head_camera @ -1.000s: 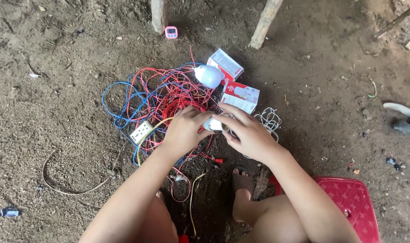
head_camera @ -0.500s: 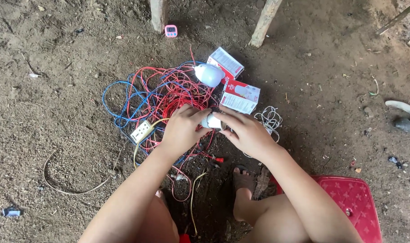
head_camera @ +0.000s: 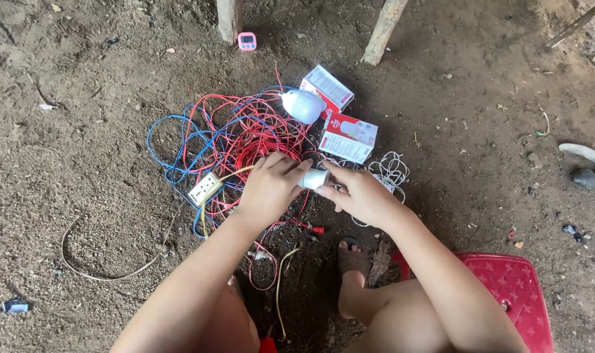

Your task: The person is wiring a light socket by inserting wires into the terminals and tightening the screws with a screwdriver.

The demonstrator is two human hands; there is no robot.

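- Little has shifted since a second ago: both my hands keep the same hold over the wires, and the white piece between them shows slightly more, turned a touch in my fingers.
- Dirt floor [head_camera: 82,131] lies under everything, with the corner of a red stool [head_camera: 507,287] beneath me and my foot [head_camera: 353,258] planted just ahead of it.
- Tangle of red and blue wires [head_camera: 225,137] spreads in front of me, soft and springy; it would drag and snag if lifted by one strand.
- Two small boxes [head_camera: 348,137] and a white bulb [head_camera: 303,106] rest on the tangle's far edge, with a socket block [head_camera: 204,188] on its left side.
- My left hand [head_camera: 268,189] is curled, fingertips pinching one end of the white holder [head_camera: 315,178].
- My right hand [head_camera: 363,196] pinches the other end, thumb on top.
- That holder sits in the air between my hands, just above the wires. I judge it light, stiff and smooth plastic, a bit slippery, best held round its barrel rather than by any thin lead.
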